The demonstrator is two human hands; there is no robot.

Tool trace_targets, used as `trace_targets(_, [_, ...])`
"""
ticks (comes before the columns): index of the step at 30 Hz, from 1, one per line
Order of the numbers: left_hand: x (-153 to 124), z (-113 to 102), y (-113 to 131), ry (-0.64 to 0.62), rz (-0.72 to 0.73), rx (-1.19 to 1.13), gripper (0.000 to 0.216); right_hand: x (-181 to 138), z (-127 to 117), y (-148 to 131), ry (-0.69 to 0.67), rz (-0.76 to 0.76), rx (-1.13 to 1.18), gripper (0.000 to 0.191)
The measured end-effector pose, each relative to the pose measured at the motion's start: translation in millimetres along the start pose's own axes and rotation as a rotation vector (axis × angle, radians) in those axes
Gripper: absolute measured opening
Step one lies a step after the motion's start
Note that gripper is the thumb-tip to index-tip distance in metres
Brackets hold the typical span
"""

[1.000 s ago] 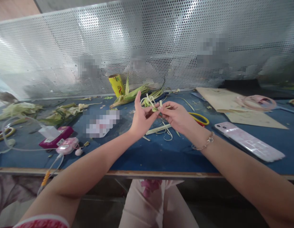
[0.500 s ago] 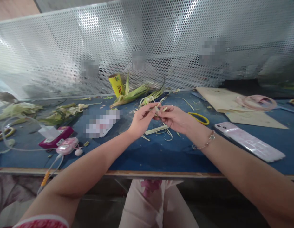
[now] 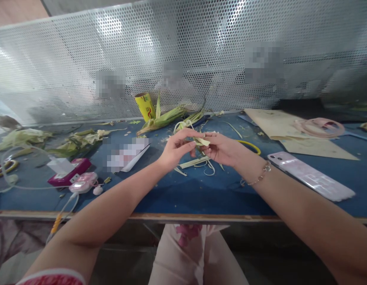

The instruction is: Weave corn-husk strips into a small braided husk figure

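Above the middle of the blue table, a pale green strip of corn husk [image 3: 202,141] is held between my two hands. My left hand [image 3: 177,147] is closed on its left end, thumb and forefinger bent around it. From the other side my right hand [image 3: 221,148] pinches the same strip, its fingers curled. Part of the strip is hidden by the fingers. Below the hands lie loose thin husk strips [image 3: 195,162]. Just behind them is a bundle of green corn husks [image 3: 165,119], beside a yellow tube [image 3: 145,107] standing tilted.
A phone [image 3: 312,176] lies at the right, near yellow-handled scissors [image 3: 251,146] partly behind my right hand. Brown paper sheets [image 3: 278,122] spread behind. To the left are a purple power block [image 3: 69,173] with cables and husk heaps [image 3: 79,143]. A perforated metal screen [image 3: 183,47] rises behind.
The strip in my hands has turned, and more of its broad pale face shows. My left fingers have lifted and arched. The arms have barely moved.
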State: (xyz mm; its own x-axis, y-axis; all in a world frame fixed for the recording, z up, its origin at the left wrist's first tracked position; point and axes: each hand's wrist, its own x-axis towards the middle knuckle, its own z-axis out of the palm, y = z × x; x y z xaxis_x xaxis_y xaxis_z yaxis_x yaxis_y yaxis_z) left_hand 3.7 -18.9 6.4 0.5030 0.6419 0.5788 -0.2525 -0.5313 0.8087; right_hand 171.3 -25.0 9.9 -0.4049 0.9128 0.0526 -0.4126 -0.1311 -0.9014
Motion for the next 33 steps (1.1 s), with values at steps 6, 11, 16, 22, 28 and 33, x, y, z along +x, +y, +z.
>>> trace_targets(6, [2.9,4.2,5.8,0.109,-0.061,0.006,0.021,-1.2,3.3,-0.5,-0.015,0.045,-0.018,0.024])
trace_targets(11, [7.0,1.7,9.8,0.074,-0.118,0.011,0.022,-3.2,7.2,-1.2,0.002,0.086,-0.026,0.026])
trace_targets(16, [8.8,0.5,12.3,0.034,-0.272,-0.069,0.031,-3.3,6.1,-1.6,0.001,0.093,-0.040,0.024])
trace_targets(22, [10.0,2.2,12.9,0.074,-0.398,-0.146,0.023,-2.6,3.8,-2.0,-0.006,0.118,-0.030,0.022])
trace_targets(28, [10.9,-0.7,12.2,0.063,-0.460,-0.313,0.021,-2.1,2.2,-1.8,-0.036,0.129,0.015,0.021])
trace_targets(33, [10.9,-3.4,11.4,0.020,-0.435,-0.342,0.026,-1.9,2.8,-0.8,-0.065,0.108,0.036,0.018])
